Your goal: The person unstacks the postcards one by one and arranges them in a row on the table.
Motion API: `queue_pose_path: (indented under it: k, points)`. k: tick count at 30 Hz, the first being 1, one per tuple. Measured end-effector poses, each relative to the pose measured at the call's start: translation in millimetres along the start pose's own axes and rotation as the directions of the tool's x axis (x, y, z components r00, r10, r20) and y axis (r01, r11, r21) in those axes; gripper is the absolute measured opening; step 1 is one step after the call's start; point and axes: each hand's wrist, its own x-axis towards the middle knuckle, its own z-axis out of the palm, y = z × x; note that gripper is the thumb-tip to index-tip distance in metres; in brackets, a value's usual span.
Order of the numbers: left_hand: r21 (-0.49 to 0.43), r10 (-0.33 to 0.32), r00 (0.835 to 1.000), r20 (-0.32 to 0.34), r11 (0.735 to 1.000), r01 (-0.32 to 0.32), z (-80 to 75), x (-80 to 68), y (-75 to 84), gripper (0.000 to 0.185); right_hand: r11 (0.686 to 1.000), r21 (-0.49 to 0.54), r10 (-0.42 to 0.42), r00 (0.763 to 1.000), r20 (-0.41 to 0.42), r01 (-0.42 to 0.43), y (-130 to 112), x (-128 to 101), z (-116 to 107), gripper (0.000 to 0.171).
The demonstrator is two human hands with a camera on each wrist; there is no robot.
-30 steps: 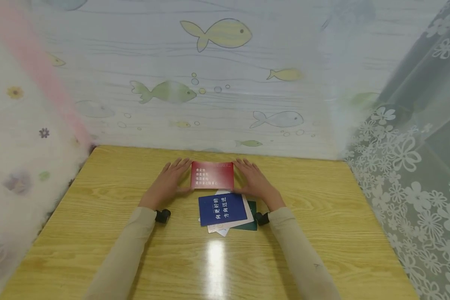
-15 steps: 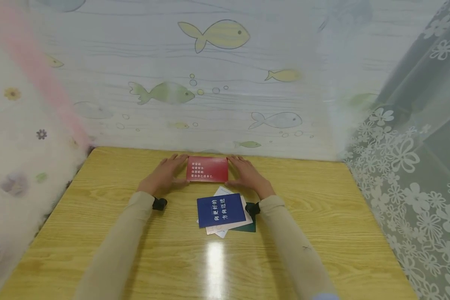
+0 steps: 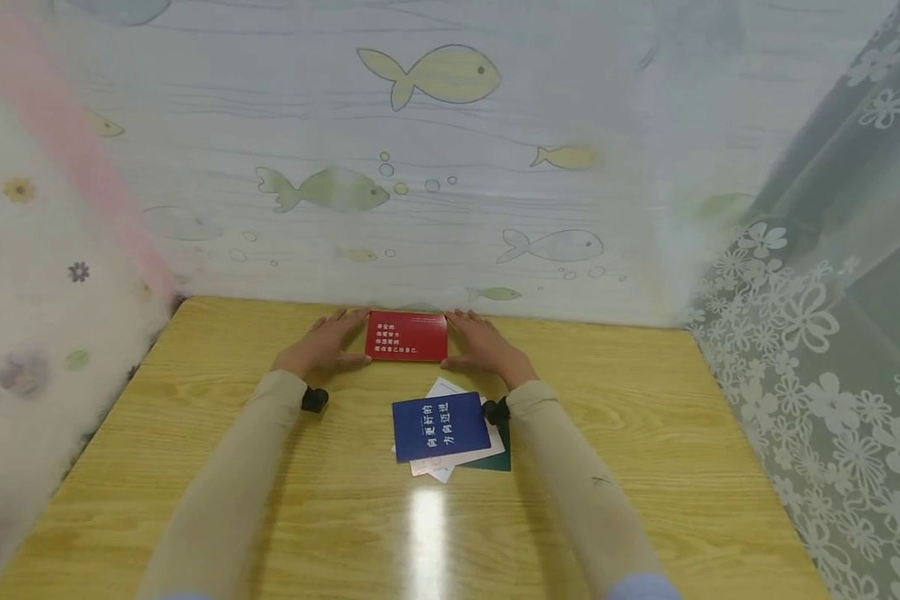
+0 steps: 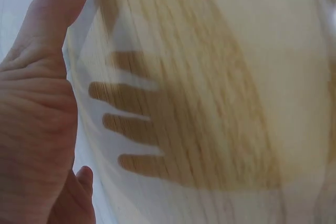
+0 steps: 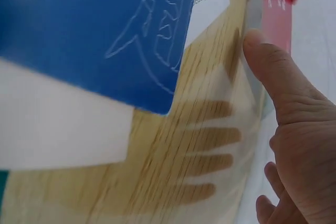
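A red card (image 3: pixel 407 336) with white printed lines stands out near the far edge of the table. My left hand (image 3: pixel 325 343) holds it at its left side, thumb at the near corner and fingers at the far corner. On the opposite side my right hand (image 3: pixel 485 344) holds it the same way. In the left wrist view, the left thumb (image 4: pixel 58 11) touches a pink-red bit of the card. The right thumb (image 5: pixel 270 61) lies against the card in the right wrist view. Nearer to me, a blue card (image 3: pixel 441 427) tops a loose pile.
Under the blue card lie a pale card (image 3: pixel 450 461), a white card (image 3: pixel 444 384) and a dark green card (image 3: pixel 498 458). Behind the wooden table (image 3: pixel 607 467) rises a fish-print wall (image 3: pixel 450 167). A lace curtain (image 3: pixel 832 392) hangs at the right.
Both hands have carried the red card a little left and away from me, toward the wall. The pile of cards stays about where it was.
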Motion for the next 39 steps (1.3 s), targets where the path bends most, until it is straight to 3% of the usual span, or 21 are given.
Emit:
queue_pose_path:
  k: [15, 24, 34, 39]
  points:
    - [0.000, -0.019, 0.997, 0.068, 1.000, 0.019, -5.2, -2.1, 1.1, 0.083, 0.997, 0.001, 0.073, 0.993, 0.094, -0.074, -6.7, 7.0, 1.9, 0.092]
    - [-0.045, -0.007, 0.997, 0.083, 0.999, 0.011, -2.6, -4.5, -2.0, 0.083, 0.996, 0.011, 0.082, 0.993, 0.087, -0.084, -5.8, 5.8, 3.8, 0.091]
    - [0.088, 0.004, 0.998, 0.070, 0.996, -0.010, -1.6, -3.5, 2.2, 0.080, 0.997, -0.027, 0.070, 0.992, 0.101, -0.068, -3.9, 4.6, 6.4, 0.090]
    - [0.079, 0.004, 0.999, 0.052, 0.997, -0.008, -2.0, -3.3, 1.5, 0.081, 0.995, -0.075, 0.075, 0.992, 0.100, -0.068, -3.8, 3.5, 7.5, 0.090]
